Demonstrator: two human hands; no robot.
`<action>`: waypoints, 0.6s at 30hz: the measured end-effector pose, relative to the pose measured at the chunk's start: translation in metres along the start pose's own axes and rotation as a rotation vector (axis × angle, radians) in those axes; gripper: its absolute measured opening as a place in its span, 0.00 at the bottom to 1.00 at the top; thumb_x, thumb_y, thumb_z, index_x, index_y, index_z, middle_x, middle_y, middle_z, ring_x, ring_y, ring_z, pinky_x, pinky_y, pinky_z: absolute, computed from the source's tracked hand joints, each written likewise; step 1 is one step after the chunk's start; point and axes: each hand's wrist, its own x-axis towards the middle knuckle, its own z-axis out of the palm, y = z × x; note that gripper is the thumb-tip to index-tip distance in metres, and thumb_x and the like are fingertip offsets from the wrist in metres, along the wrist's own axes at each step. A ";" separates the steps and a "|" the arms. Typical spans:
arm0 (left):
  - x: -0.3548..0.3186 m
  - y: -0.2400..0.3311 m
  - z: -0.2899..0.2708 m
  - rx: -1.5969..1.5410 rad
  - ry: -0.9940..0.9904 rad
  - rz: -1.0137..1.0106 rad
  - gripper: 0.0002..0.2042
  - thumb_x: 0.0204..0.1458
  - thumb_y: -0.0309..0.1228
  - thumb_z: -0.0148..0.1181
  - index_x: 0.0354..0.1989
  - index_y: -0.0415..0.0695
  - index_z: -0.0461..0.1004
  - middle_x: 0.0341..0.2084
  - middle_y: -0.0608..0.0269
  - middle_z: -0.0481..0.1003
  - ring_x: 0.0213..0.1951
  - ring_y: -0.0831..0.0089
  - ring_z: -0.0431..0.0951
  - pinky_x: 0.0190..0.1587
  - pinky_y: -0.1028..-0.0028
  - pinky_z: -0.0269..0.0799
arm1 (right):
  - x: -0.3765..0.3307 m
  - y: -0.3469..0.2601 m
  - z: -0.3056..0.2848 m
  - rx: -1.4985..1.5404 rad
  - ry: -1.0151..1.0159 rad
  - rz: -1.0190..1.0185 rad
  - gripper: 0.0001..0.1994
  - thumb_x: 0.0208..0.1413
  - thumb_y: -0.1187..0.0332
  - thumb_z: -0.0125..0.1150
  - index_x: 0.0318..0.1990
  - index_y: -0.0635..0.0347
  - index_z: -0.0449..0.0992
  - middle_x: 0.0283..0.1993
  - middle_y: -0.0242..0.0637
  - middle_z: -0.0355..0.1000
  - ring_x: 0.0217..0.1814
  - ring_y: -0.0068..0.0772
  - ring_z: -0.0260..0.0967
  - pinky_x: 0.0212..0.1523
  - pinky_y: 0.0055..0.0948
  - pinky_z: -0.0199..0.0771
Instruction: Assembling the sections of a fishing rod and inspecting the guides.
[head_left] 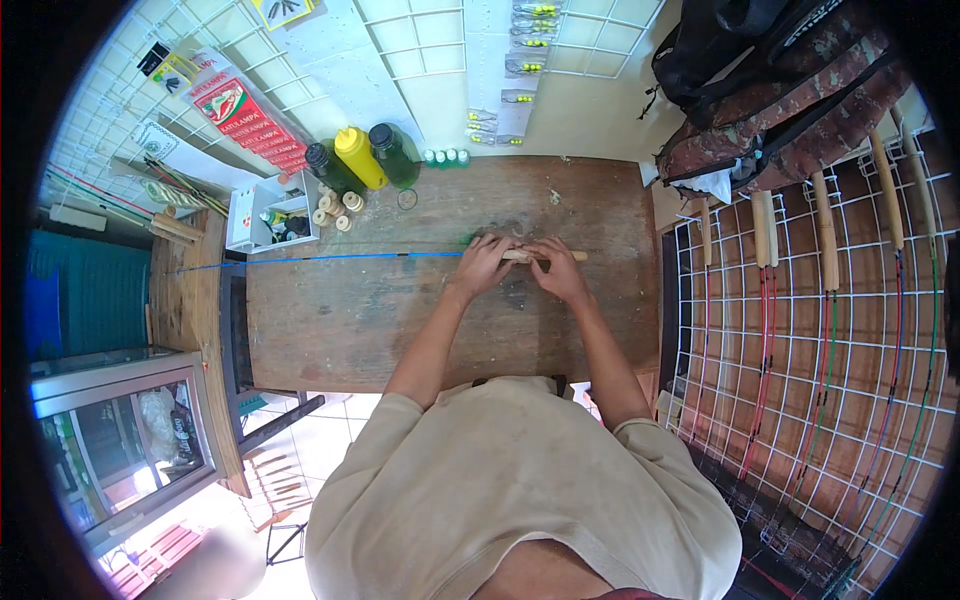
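Observation:
A thin fishing rod [345,256] with a blue shaft and dark bands lies crosswise over the wooden table, its tip reaching past the table's left side. Its pale wooden handle [581,256] sticks out beyond my right hand. My left hand [484,264] is closed round the rod where the blue shaft meets the handle. Close beside it, my right hand [558,268] grips the handle with thumb and fingers. Between the hands a pale stretch of the handle [516,255] shows; the fingers partly hide it. A small green patch shows behind my left fingers.
On the worn table [330,340], a white box [243,222], dark bottles [394,157], a yellow squeeze bottle [359,158] and several wooden pieces [343,222] stand at the back left. Rods with wooden handles [825,230] hang on the right rack, below a camouflage backpack [780,140].

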 end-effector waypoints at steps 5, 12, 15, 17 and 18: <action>-0.002 0.000 0.000 0.006 0.029 0.015 0.19 0.46 0.31 0.62 0.48 0.49 0.69 0.42 0.60 0.75 0.48 0.59 0.70 0.49 0.60 0.65 | -0.003 -0.003 -0.002 0.054 0.072 -0.043 0.10 0.46 0.78 0.62 0.38 0.62 0.79 0.41 0.45 0.73 0.52 0.44 0.67 0.52 0.35 0.68; -0.003 -0.006 0.004 0.043 0.042 0.051 0.16 0.46 0.31 0.62 0.45 0.49 0.71 0.41 0.59 0.75 0.47 0.60 0.71 0.49 0.61 0.66 | -0.003 -0.021 -0.011 -0.201 0.117 -0.235 0.10 0.43 0.76 0.65 0.36 0.60 0.80 0.41 0.38 0.73 0.53 0.41 0.64 0.50 0.35 0.69; -0.002 -0.005 0.004 0.053 0.038 0.067 0.16 0.46 0.31 0.61 0.45 0.49 0.72 0.41 0.59 0.75 0.47 0.60 0.71 0.49 0.62 0.66 | -0.001 -0.022 -0.013 -0.182 -0.021 -0.320 0.10 0.43 0.76 0.65 0.36 0.60 0.80 0.40 0.37 0.74 0.49 0.41 0.65 0.49 0.36 0.69; -0.001 -0.003 0.001 0.047 0.027 0.064 0.16 0.46 0.31 0.61 0.45 0.48 0.71 0.41 0.59 0.75 0.47 0.60 0.71 0.49 0.62 0.66 | 0.000 -0.026 -0.013 -0.156 -0.049 -0.304 0.10 0.43 0.76 0.65 0.36 0.61 0.80 0.39 0.37 0.74 0.48 0.41 0.66 0.49 0.36 0.69; 0.000 -0.002 0.001 0.040 0.013 0.065 0.16 0.46 0.31 0.61 0.45 0.48 0.71 0.41 0.59 0.75 0.47 0.60 0.71 0.49 0.62 0.66 | 0.001 -0.027 -0.014 -0.131 -0.073 -0.285 0.10 0.43 0.75 0.65 0.36 0.61 0.80 0.39 0.37 0.74 0.47 0.41 0.66 0.49 0.36 0.69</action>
